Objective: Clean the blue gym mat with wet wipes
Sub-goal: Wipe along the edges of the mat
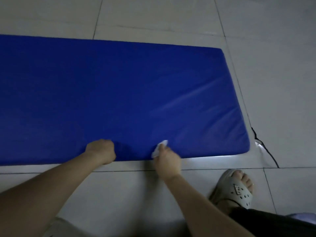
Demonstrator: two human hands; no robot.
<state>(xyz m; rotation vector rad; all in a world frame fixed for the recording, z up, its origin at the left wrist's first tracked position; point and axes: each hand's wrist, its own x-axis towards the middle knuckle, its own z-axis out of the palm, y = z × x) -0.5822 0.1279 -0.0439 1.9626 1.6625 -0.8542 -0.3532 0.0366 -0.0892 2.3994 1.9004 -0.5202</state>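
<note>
The mat (pixel 119 91) is lying on the floor (pixel 153 17). At its near edge the right hand (pixel 168 160) is pinching a wipe (pixel 159 147); the left hand (pixel 101 151), curled, is seemingly gripping that edge.

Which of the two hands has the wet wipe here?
The right hand pinches the white wet wipe against the blue mat; the left hand rests curled at the near edge without one.

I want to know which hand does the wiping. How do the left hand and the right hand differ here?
The left hand is curled into a fist and holds nothing that shows; the right hand pinches a white wipe. The left hand sits farther from the rounded corner of the mat; the right hand is nearer it. Both are at its near edge.
</note>
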